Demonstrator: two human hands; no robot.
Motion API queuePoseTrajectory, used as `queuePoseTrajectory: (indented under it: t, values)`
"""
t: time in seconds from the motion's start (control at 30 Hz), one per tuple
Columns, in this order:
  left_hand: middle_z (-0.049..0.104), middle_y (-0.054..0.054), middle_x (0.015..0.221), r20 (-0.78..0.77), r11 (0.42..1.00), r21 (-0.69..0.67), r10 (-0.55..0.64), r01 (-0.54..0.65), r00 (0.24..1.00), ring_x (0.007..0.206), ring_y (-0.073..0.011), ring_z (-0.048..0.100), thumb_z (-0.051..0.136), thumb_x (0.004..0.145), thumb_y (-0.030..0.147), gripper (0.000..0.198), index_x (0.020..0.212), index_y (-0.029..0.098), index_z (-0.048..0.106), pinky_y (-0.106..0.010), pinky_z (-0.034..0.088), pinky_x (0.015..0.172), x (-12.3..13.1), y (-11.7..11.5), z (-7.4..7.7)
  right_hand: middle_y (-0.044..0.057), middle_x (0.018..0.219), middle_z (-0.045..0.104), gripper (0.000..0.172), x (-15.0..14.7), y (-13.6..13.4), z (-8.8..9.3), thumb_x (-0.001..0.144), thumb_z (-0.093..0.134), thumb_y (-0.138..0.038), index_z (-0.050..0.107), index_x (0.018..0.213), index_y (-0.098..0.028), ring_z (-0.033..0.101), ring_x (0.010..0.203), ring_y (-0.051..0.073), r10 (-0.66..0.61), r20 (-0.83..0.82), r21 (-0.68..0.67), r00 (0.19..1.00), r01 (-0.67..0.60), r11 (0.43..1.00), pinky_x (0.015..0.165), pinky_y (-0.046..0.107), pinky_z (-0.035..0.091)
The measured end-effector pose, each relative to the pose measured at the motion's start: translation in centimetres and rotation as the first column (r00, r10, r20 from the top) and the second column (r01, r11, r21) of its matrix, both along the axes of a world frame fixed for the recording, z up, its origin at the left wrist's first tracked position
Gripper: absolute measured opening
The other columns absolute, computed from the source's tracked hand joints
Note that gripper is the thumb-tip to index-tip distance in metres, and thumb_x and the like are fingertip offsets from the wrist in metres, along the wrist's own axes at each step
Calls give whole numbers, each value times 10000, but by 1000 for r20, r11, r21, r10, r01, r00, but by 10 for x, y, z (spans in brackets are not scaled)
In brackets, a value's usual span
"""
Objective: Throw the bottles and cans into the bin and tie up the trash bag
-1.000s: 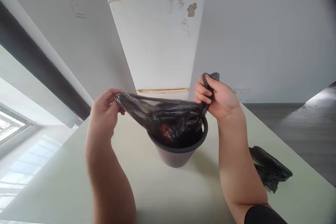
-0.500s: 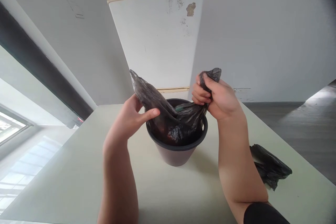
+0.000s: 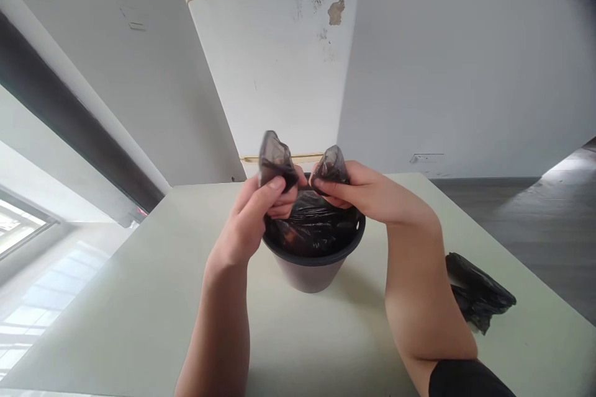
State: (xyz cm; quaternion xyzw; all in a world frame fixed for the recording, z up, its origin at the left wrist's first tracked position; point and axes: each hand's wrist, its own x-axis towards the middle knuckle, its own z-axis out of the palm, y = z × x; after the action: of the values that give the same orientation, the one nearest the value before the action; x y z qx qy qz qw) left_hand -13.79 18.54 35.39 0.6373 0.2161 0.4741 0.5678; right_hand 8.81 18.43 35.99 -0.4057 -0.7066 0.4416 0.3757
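A black plastic garbage bag (image 3: 311,229) sits inside a round trash can (image 3: 310,276) with a dark rim and a paler body. My left hand (image 3: 261,201) is closed on one gathered end of the bag, which sticks up above the thumb. Close beside it, my right hand (image 3: 358,189) pinches another end of the bag, its tip poking up past the fingers. Both hands are over the can's rim, nearly touching each other. Reddish contents show faintly through the thin plastic; what they are I cannot tell.
The can stands on a pale table (image 3: 139,298). Another crumpled black plastic bag (image 3: 482,291) lies on the table at the right, beside my forearm. A white refrigerator (image 3: 279,68) stands behind the table against a grey wall.
My left hand has gone from spread fingers to gripping a bag end. My right hand has come down and left, still holding its end. The two hands are now close together.
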Motion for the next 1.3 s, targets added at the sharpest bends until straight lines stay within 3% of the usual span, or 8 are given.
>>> queuePoseTrajectory:
  t: [0.2, 0.37, 0.47, 0.67, 0.73, 0.9, 1.03, 1.3]
  values:
    - [509, -27, 746, -75, 978, 50, 204, -200, 976, 633, -127, 465, 549, 959, 376, 292, 1020, 178, 755, -277, 427, 536, 4, 3, 1, 21, 1105, 735, 235, 2, -5, 2, 962, 658, -373, 774, 1153, -302, 647, 1077, 257, 52, -29, 106, 998, -48, 993, 961, 391, 495]
    - [691, -26, 839, -149, 932, 217, 325, -290, 934, 641, -131, 579, 685, 948, 278, 266, 1209, 242, 726, -285, 505, 589, 6, 5, -3, 15, 796, 650, 260, -1, -2, 6, 1018, 560, -349, 678, 812, -241, 594, 800, 204, 134, 10, 123, 991, -134, 983, 823, 362, 463]
    - [759, -59, 945, -160, 926, 236, 336, -294, 928, 714, -160, 673, 713, 935, 262, 191, 1115, 219, 763, -299, 557, 615, 7, 4, -4, -8, 685, 584, 248, -5, 1, 5, 1022, 535, -309, 611, 795, -244, 559, 735, 194, 102, -19, 139, 995, -98, 985, 834, 363, 439]
    - [661, -81, 1441, -229, 915, 356, 280, -187, 932, 1121, -236, 737, 699, 906, 156, 159, 963, 236, 824, -347, 644, 924, 11, -3, -4, -13, 836, 581, 52, -10, 1, -1, 949, 574, -245, 532, 919, -256, 520, 761, 180, -62, 1, 113, 998, 61, 992, 691, 317, 395]
    - [639, -57, 1482, -264, 910, 385, 270, -156, 926, 1201, -247, 716, 672, 898, 112, 218, 956, 251, 829, -342, 643, 964, 12, -5, -4, -17, 870, 564, 143, -11, -2, -1, 915, 601, -227, 464, 940, -262, 499, 780, 177, -106, 54, 82, 993, 101, 991, 647, 300, 367]
    - [675, -55, 1411, -290, 902, 408, 278, -144, 916, 1173, -241, 725, 641, 881, 65, 308, 996, 273, 839, -332, 657, 926, 16, -7, -6, -26, 840, 449, 279, -13, -3, -2, 855, 567, -140, 320, 894, -264, 373, 730, 158, -177, 187, 132, 966, 154, 979, 604, 299, 298]
    - [730, -58, 1275, -274, 899, 406, 291, -164, 917, 1113, -219, 732, 652, 872, 62, 304, 984, 272, 840, -312, 648, 898, 19, -6, -7, -8, 893, 488, 294, -13, -1, -4, 823, 549, -89, 323, 889, -266, 413, 755, 167, -63, 237, 235, 969, 6, 972, 632, 312, 332]
    - [759, -38, 1005, -139, 755, 430, 597, -494, 790, 715, -140, 700, 684, 886, 153, 194, 992, 230, 828, -288, 589, 663, 22, -2, -10, -44, 858, 676, 266, -12, -12, 4, 909, 654, -295, 434, 1059, -291, 602, 733, 181, -86, 104, 81, 991, 77, 994, 634, 297, 412]
